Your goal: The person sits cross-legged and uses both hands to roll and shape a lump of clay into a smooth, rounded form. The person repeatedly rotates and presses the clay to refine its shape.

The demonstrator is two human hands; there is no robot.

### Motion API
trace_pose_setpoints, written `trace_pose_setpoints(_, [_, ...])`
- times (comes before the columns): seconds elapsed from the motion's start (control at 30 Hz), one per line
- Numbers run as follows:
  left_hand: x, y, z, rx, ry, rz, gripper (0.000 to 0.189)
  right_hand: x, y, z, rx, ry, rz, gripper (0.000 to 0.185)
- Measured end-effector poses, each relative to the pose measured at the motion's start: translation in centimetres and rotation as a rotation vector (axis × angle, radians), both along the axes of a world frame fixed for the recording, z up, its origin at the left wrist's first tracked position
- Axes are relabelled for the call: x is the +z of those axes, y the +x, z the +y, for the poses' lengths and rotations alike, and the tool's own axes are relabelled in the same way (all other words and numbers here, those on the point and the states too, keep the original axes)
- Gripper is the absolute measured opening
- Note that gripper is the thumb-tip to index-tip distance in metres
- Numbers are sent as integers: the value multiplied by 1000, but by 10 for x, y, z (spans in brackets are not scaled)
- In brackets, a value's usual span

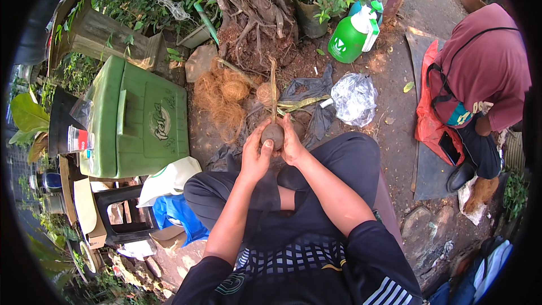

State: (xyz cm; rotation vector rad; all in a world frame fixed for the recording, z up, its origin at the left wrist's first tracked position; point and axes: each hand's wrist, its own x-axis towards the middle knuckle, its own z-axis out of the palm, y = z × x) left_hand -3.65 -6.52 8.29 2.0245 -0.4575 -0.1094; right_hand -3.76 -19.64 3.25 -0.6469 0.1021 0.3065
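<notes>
Both of my hands cup a round ball of brown soil [272, 134] with a dry plant stem [273, 84] standing up from it. My left hand [256, 148] wraps its left side, thumb on the front; my right hand [291, 140] presses the right side. Just beyond lie a fibre-wrapped ball [266, 94] and long green-yellow leaves [307, 102] on a black plastic sheet [319, 114]. Loose coconut fibre [220, 97] is heaped to the left of them. Right of the sheet rests a clear plastic bag with white string-like material [354, 99].
A green cool box [148, 123] stands at left, beside a black plastic stool [123, 212]. Ahead are a tree trunk [250, 4], a potted plant [313, 15] and a green pressure sprayer [350, 38]. Another person [478, 67] sits at right near a red plastic bag [427, 114].
</notes>
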Motion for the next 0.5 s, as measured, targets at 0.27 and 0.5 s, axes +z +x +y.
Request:
trace_pose_setpoints(0.27, [-1,2,1,-30,-121,93,61,7,6,3,-31,-31,40,68])
trace_pose_setpoints(0.5, [8,4,4,-13,257,-23,65,-2,10,6,-6,-11,10,63])
